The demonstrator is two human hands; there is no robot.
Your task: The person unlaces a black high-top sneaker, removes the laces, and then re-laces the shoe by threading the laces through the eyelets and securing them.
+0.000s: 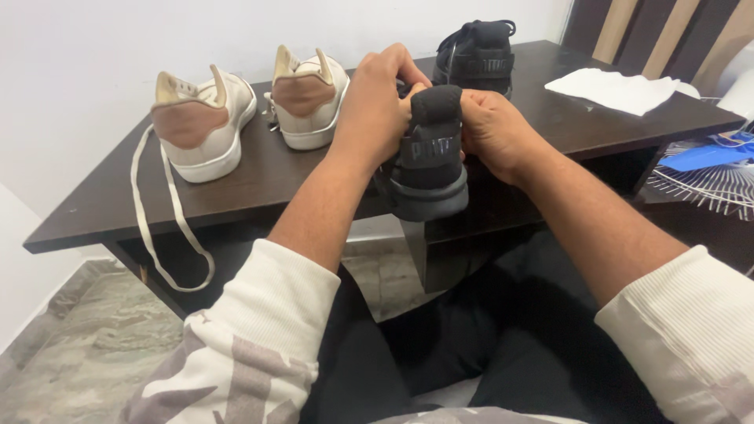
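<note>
While both hands closed in at the front edge of the dark surface, the black shoe stood heel-up between them, its sole toward the person's lap. The left hand had its grip curled over the top of the shoe, fingers bent down around the collar where the laces sat. The right hand pressed against the other side of the heel, thumb on the black fabric, its grip closed on the shoe too. So the shoe hung just off the surface's near edge, held from both sides!

Straight beyond the grip, its partner, a second black shoe, rested against the wall. Off to the left of the grip, two cream sneakers with tan heel patches sat heel toward the camera, well apart from the hands. A loose cream lace trailed from the nearer one, looping down over the surface's edge. Far to the right of the grip lay a white cloth, flat and untouched. Below, cream ribbed sleeves framed the forearms.
</note>
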